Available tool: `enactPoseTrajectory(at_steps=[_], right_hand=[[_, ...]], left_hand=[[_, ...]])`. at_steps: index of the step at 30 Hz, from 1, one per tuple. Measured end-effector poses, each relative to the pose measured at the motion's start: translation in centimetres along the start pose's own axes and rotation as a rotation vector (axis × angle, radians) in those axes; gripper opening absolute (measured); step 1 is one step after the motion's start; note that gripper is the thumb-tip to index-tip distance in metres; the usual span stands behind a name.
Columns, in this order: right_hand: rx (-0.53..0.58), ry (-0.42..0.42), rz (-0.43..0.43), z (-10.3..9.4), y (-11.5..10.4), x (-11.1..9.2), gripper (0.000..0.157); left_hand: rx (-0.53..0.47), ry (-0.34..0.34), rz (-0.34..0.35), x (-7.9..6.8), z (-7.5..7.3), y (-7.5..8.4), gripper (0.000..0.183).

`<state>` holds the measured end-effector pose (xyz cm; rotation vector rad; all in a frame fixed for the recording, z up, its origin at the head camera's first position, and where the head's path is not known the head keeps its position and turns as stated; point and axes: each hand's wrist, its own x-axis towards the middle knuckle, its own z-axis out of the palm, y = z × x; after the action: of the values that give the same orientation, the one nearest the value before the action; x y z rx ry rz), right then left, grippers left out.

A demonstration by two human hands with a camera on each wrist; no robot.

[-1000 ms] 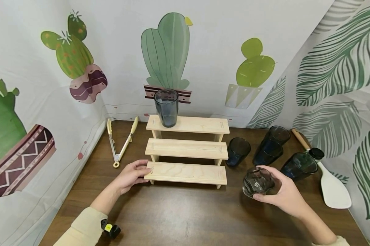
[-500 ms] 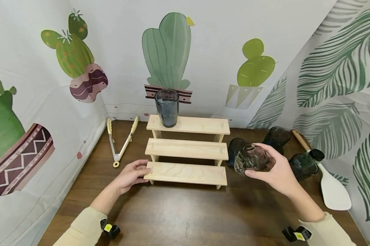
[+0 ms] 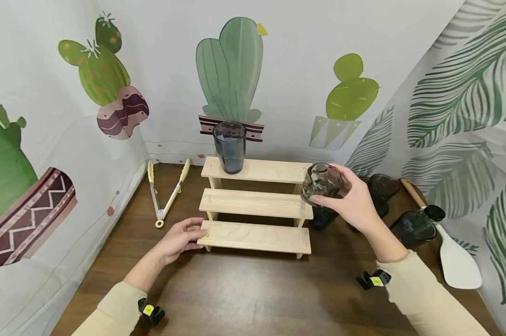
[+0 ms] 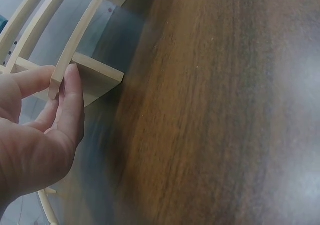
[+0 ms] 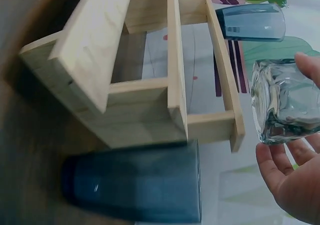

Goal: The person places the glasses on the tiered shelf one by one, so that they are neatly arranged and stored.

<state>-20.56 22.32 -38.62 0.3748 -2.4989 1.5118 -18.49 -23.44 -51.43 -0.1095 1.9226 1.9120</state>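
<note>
My left hand [image 3: 179,243] pinches the left end of the lowest board of a three-step wooden shelf [image 3: 257,234]; the left wrist view shows thumb and fingers on either side of the board [image 4: 80,35]. My right hand [image 3: 355,203] holds a short, faceted clear-grey glass [image 3: 322,182] by its sides, tilted and raised off the table. It hangs over the shelf's right end, hiding part of the upper two steps. On the top step, toward the left, a tall blue-grey glass [image 3: 230,149] stands upright. Another blue glass [image 5: 135,182] stands beside the shelf's right side, partly hidden in the head view.
Cream-tipped tongs [image 3: 172,198] lie spread left of the shelf. Several dark glasses, including one near the front [image 3: 412,231] and one at the back [image 3: 383,186], stand right. Behind them are a black-capped bottle [image 3: 434,213] and a white turner [image 3: 460,263]. Printed cloth walls enclose the table.
My right hand has lifted the short glass and carried it left and away from me, from the table by the dark glasses to the shelf's right end. My left hand has stayed put.
</note>
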Motion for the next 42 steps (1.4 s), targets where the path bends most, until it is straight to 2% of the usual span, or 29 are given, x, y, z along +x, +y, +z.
enactPoseTrajectory(at_steps=[4,10,16,24,42], right_hand=[[0.000,0.014,0.026,1.1,-0.1,1.8,0.082],[0.036,0.017,-0.017,2.8,-0.2,4.4,0.081],[0.009,0.017,-0.024,3.8,-0.1,6.1,0.083],[-0.003,0.035,-0.029,4.7,0.3,7.2,0.085],[0.029,0.008,-0.031,5.8,0.1,7.6,0.087]], left_hand=[[0.002,-0.001,-0.001,0.3,0.3,0.2,0.062],[-0.002,0.002,-0.004,0.3,0.2,0.0,0.062],[0.005,0.005,-0.002,0.2,0.1,0.0,0.062],[0.005,0.004,-0.005,0.1,0.1,-0.1,0.062],[0.012,0.013,-0.008,-0.1,0.0,0.0,0.062]])
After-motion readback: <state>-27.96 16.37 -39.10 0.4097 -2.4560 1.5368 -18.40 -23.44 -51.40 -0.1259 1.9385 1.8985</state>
